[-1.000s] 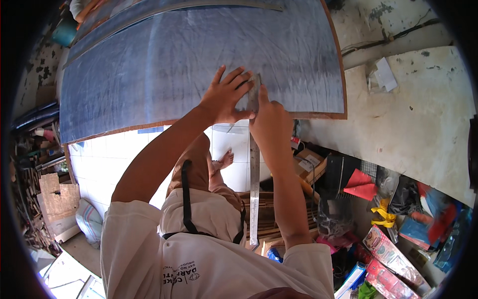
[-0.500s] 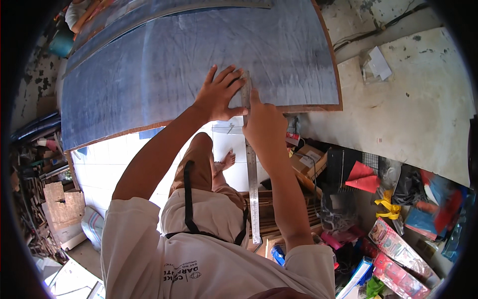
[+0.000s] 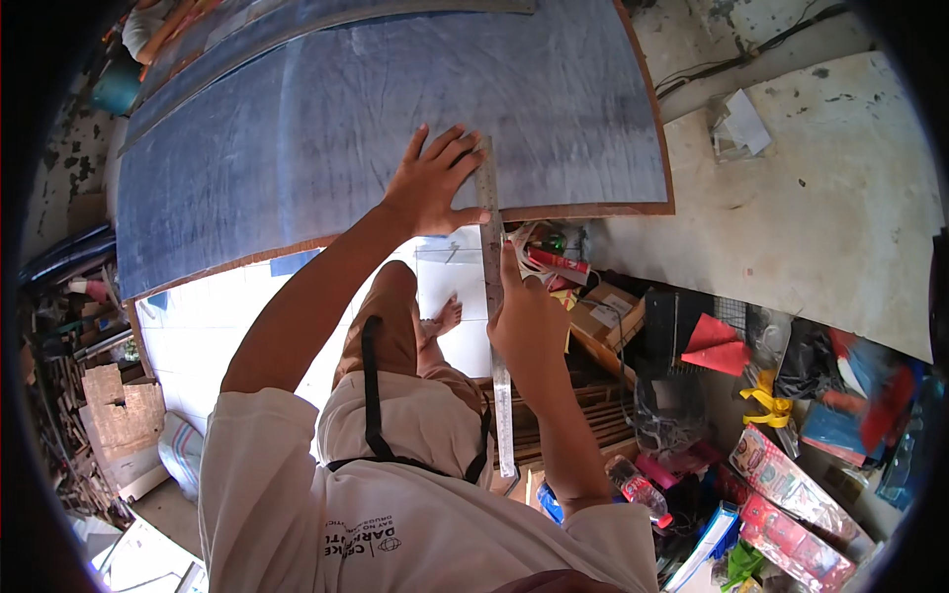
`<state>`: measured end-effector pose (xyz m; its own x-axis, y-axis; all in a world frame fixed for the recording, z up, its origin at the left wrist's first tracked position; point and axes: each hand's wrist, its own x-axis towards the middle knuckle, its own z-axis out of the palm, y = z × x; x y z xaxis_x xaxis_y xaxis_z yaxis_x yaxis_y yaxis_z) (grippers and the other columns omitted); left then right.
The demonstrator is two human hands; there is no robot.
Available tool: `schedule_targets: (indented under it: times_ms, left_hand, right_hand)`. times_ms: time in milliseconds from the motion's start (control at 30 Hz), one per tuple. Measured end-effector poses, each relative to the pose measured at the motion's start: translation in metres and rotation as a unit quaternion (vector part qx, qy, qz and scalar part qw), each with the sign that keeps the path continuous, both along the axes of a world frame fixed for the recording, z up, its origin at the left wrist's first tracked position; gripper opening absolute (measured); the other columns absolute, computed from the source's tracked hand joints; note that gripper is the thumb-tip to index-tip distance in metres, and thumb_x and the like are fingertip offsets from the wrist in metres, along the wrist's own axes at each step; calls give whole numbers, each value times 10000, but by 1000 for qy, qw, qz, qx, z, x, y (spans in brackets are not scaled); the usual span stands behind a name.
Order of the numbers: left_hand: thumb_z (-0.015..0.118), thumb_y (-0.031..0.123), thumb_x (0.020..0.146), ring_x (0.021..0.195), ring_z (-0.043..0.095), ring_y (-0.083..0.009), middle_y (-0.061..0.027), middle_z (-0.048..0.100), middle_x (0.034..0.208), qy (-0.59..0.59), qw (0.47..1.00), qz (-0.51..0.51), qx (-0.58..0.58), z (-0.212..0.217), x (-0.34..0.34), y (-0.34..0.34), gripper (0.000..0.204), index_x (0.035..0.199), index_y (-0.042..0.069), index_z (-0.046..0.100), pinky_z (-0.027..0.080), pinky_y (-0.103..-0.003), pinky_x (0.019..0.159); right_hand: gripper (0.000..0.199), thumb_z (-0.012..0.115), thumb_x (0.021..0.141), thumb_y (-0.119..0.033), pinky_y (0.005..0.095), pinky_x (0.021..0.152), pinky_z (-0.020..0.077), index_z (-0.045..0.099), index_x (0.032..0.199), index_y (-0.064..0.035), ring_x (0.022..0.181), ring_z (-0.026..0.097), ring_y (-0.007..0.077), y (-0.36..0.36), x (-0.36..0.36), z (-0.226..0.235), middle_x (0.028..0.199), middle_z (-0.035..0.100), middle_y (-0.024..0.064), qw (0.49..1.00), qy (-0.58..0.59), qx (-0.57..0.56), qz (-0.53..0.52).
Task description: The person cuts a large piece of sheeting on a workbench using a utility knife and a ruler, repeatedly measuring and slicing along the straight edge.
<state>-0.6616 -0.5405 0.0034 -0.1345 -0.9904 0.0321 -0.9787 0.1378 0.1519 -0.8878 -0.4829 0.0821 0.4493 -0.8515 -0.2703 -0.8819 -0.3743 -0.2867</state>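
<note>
A long metal ruler point(image 3: 505, 425) extends from the blue-grey tabletop point(image 3: 336, 119) over its brown front edge toward my body. My left hand point(image 3: 430, 188) lies on the tabletop with its fingers spread. Its fingertips and thumb touch the ruler's left side near the far end. My right hand point(image 3: 531, 316) is closed around the part of the ruler that overhangs the edge. Its index finger is stretched along the ruler, while the thumb is hidden.
Another long flat strip point(image 3: 395, 14) lies across the table's far side. A pale board point(image 3: 801, 198) stands at the right, above a cardboard box point(image 3: 608, 314) and assorted packages. Wood scraps point(image 3: 117, 410) are piled at the left. Another person's arm point(image 3: 163, 40) shows at the far left.
My right hand has slid along the ruler toward my body, from the table's edge to the overhanging part. My left hand and the ruler stay nearly in place.
</note>
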Motion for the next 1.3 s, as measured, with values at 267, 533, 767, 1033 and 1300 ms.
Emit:
schedule_targets:
  times_ms: [267,533,767,1033,1300]
  left_hand:
    - [607,759,849,1568,185,-241,-42,351,1620,3,1000,1,9,2,1,1,919,1524,156,448,93,-574,1287]
    - [612,752,851,1556,218,-243,-42,380,1597,9,1000,-6,-14,1,0,0,907,1512,148,459,113,-583,1280]
    - [607,744,859,1559,209,-246,-47,373,1602,20,1000,-3,-11,2,2,2,898,1515,151,451,113,-588,1276]
    - [606,734,870,1563,199,-248,-48,371,1602,14,1000,-3,-4,1,3,3,878,1512,155,452,102,-590,1279]
    - [755,592,798,1547,256,-266,-52,399,1585,42,999,-4,-33,-1,2,2,849,1481,171,476,125,-596,1269]
  right_hand:
    - [716,676,841,-92,468,601,543,460,1523,-81,747,711,362,-13,-14,12,784,646,183,994,-96,-45,24]
    - [553,615,907,-44,470,634,550,543,1454,-81,737,713,361,-71,37,-8,839,711,181,988,-114,-101,-4]
    - [524,625,910,-67,475,646,558,561,1429,-53,754,718,372,-78,49,-8,805,703,183,989,-120,-90,-8]
    - [550,663,896,-98,468,660,567,555,1434,-46,781,724,364,-79,54,-17,823,704,174,991,-96,-88,-1]
    - [692,743,848,-175,463,682,576,501,1488,-73,814,723,356,-80,61,-11,874,706,166,996,-44,-77,11]
